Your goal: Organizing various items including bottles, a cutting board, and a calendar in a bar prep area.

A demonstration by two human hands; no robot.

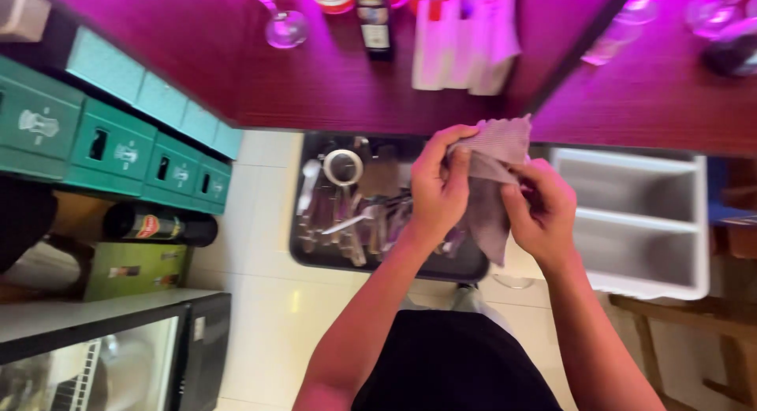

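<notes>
above cutlery tray (303, 245), both hands gripping grey cloth (493, 182)

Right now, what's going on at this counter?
A person stands at a dark wooden counter, both hands wrapped in a grey cloth: the left hand and the right hand grip it from either side. Whether anything is inside the cloth cannot be seen. Below sits a dark tray piled with cutlery, and beside it a white divided bin.
</notes>
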